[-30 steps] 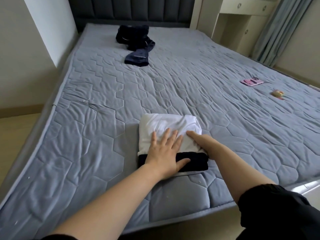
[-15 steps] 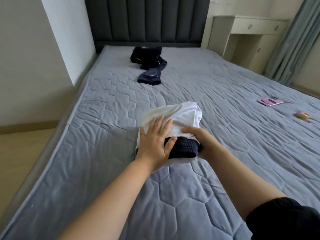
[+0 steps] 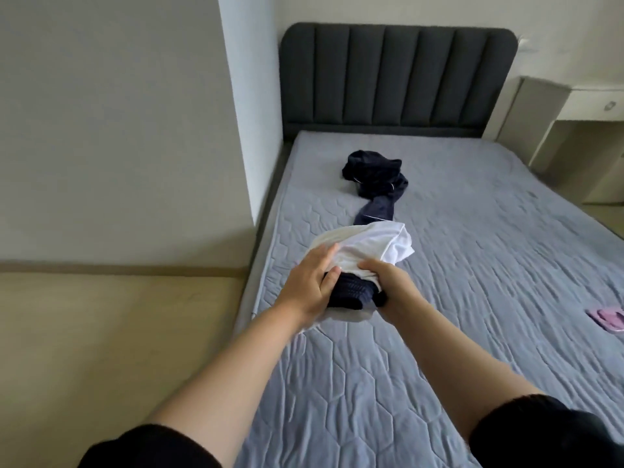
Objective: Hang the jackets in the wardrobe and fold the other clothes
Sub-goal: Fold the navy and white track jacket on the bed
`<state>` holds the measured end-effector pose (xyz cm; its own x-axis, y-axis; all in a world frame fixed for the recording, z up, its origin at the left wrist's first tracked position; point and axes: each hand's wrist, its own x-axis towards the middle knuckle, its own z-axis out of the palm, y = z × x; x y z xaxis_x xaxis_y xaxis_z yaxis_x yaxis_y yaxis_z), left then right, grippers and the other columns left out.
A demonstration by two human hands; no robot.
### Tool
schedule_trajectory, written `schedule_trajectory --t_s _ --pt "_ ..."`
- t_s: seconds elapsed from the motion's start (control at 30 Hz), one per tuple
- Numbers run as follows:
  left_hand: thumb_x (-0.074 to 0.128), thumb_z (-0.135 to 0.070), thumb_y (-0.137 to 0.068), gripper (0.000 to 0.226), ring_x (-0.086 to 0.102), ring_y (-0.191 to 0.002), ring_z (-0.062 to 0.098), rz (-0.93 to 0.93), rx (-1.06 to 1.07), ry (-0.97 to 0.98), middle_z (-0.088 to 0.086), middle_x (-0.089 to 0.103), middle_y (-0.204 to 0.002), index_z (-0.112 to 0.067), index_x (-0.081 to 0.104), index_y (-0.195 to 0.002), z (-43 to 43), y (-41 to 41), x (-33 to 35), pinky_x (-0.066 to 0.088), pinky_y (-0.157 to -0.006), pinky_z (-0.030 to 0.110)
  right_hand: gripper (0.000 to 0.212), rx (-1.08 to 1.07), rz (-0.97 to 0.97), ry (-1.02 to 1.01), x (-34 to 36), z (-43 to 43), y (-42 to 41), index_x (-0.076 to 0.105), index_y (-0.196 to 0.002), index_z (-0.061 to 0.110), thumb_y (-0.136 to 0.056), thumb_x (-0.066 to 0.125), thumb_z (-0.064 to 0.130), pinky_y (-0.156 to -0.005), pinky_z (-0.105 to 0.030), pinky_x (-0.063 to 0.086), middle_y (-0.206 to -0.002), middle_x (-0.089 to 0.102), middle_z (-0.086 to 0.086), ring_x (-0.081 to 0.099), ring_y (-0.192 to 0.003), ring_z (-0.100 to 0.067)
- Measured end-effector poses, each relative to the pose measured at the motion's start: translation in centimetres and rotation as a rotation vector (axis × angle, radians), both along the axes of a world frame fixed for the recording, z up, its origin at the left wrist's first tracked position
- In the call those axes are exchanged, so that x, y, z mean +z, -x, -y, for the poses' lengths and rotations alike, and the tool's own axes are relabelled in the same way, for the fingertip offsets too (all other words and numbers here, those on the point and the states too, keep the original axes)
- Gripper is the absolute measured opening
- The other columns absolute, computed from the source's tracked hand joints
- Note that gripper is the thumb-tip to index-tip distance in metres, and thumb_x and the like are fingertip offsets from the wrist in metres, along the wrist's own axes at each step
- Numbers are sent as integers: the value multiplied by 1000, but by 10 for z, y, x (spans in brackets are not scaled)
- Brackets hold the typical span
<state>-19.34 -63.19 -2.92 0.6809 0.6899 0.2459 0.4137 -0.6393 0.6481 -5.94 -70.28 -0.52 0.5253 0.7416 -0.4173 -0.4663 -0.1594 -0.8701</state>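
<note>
Layers may slip apart: left hand [image 3: 309, 288] and right hand [image 3: 390, 287] clamp only the folded white-and-navy bundle's [image 3: 366, 248] near end, by the mattress's [image 3: 439, 349] left edge.

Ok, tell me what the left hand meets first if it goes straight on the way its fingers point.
The folded white garment that the left hand holds; past it, probably the navy clothes heap.

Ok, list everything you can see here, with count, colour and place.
bed: one, grey-blue quilted, centre and right
headboard: one, dark grey, far end
folded garment: one, white and navy, held above the bed
clothes pile: one, dark navy, on the bed near the headboard
pink item: one, pink, bed's right edge, cut off
cabinet: one, cream, far right
left grip: one, bare hand, holding the garment's left side
right grip: one, bare hand, curled round its right side
</note>
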Motion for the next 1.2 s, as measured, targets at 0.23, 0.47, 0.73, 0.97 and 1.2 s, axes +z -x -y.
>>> schedule_trajectory --t_s 0.23,0.47,0.73,0.97,1.2 --pt "38 -21 -101 42 32 -137 14 34 205 70 3 37 -149 -19 39 -143 -42 150 213 20 -111 20 35 225 -41 2 198 -69 143 59 -113 -3 -81 61 10 -82 -42 52 -103 64 -21 63 -87 -32" --pt "40 -36 -99 35 45 -117 1 78 524 219 -18 50 -129 -30 51 -131 -55 370 396 31 -93 13 18 574 -100 15 368 -124 353 57 -91 6 -78 61 18 -56 -31 45 -70 58 -8 58 -65 -24" --pt "44 -46 -90 41 61 -105 26 552 1103 876 8 67 -112 -17 63 -112 -62 607 459 49 -89 41 22 934 -151 -88 444 -182 538 53 -67 10 -87 54 20 -38 -18 42 -47 56 -2 57 -40 -14" --pt "85 -47 -54 68 66 -104 30 1157 967 1138 12 67 -116 -12 70 -111 -54 745 460 54 -82 44 19 1214 -194 -135 448 -245 682 58 -74 9 -86 51 22 -51 -23 47 -59 59 -4 61 -54 -18" --pt "81 -37 -60 39 72 -81 24 1056 1153 916 10 73 -97 -8 78 -87 -132 926 496 57 -65 31 22 1497 -176 -248 470 -352 868 62 -91 5 -85 52 24 -68 -33 46 -80 62 -11 61 -74 -25"
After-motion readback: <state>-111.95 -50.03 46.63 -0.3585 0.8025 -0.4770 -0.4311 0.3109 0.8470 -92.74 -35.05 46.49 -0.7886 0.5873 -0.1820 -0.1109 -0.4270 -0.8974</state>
